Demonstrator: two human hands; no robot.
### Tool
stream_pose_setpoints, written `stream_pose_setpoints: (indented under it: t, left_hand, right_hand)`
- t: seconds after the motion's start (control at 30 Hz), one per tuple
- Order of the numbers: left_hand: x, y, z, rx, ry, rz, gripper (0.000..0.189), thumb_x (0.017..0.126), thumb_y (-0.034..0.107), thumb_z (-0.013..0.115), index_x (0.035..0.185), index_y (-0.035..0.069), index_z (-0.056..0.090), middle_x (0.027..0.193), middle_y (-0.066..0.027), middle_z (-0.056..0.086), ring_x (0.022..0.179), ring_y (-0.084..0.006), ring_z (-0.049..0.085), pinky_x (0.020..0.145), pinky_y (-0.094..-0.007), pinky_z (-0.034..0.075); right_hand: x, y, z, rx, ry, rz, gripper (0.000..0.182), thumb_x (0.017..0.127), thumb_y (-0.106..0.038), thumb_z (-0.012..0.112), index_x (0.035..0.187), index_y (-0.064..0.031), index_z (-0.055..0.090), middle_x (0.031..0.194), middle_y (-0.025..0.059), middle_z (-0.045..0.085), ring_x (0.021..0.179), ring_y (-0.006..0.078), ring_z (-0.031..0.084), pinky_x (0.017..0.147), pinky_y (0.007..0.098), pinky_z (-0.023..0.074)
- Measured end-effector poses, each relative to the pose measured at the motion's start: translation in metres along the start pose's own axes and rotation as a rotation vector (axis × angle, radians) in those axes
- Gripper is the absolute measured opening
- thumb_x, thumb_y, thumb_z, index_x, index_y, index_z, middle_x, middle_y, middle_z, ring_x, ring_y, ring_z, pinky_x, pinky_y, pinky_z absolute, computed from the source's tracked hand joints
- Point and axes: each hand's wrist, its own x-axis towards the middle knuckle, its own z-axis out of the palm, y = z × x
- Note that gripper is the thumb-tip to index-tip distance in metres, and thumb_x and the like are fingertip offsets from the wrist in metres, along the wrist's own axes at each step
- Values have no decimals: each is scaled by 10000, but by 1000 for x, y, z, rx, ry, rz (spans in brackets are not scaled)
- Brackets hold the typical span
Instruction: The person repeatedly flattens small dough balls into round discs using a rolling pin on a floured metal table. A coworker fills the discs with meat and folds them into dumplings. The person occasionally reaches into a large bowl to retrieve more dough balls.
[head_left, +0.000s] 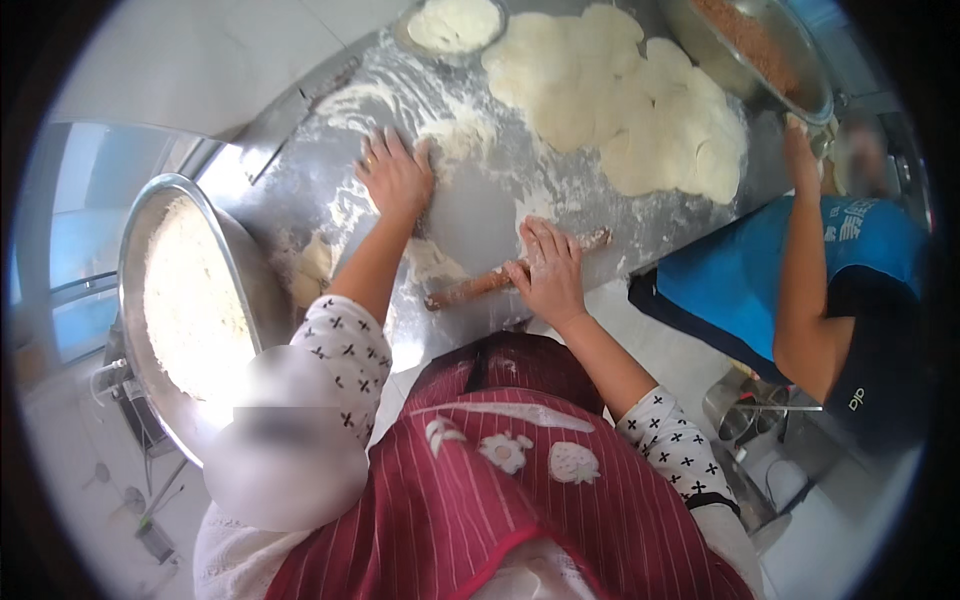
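My left hand (395, 174) lies palm down on the floured metal table (472, 214), fingers spread and nothing in them. My right hand (553, 271) is on a wooden rolling pin (465, 291), its fingers reaching across the pin and the thumb against it. The pin lies at a slant along the table's near side, dusted with flour. Beyond both hands, thin flattened dough rounds (570, 82) overlap in a wide patch. A small piece of dough (311, 266) sits left of my left forearm, beside a large metal bowl.
The large metal bowl (259, 277) at left holds white flour (195, 300). A smaller bowl of flour (454, 26) stands at the far edge. At upper right is a metal bowl (697, 45) of reddish-brown crumbly filling (754, 49). A co-worker in a blue apron (720, 277) stands at right.
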Motion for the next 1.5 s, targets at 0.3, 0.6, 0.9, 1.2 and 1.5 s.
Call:
stream_pose_setpoints:
  t: [0.3,0.6,0.9,1.2,1.5]
  left_hand:
    - [-8,-65,35,-606,-151,-280,469,801,116,606,1265,54,590,1287,-178,577,1225,-349,513,1043,-452,387]
    - [-5,59,-31,-372,-942,419,342,786,283,664,1001,18,683,937,-196,698,905,-378,664,798,-451,519]
    - [-65,63,-16,-636,-702,184,261,782,250,646,915,32,696,899,-222,692,904,-371,674,783,-447,521]
    - [-32,54,-18,-648,-585,454,325,858,235,601,1068,-2,680,1138,-240,646,1009,-414,629,855,-486,503]
    - [-2,101,-26,-181,-861,480,323,796,209,647,1054,16,670,959,-246,684,941,-408,658,819,-483,519]
  right_hand:
    - [-10,-1,1,-95,-26,113,614,910,-346,573,1361,61,488,1467,203,437,1393,330,364,1136,475,256]
    - [149,30,52,-162,254,117,577,939,-309,513,1364,79,465,1455,244,420,1401,380,329,1148,532,234]
    - [25,33,14,-334,14,251,594,947,-299,521,1366,116,446,1475,243,399,1396,383,338,1148,504,236]
    - [23,16,8,-243,46,257,579,929,-281,534,1350,109,460,1465,217,419,1388,368,348,1151,530,227]
    - [132,50,39,-307,246,198,566,948,-307,501,1351,90,476,1466,221,427,1398,334,357,1136,535,248]
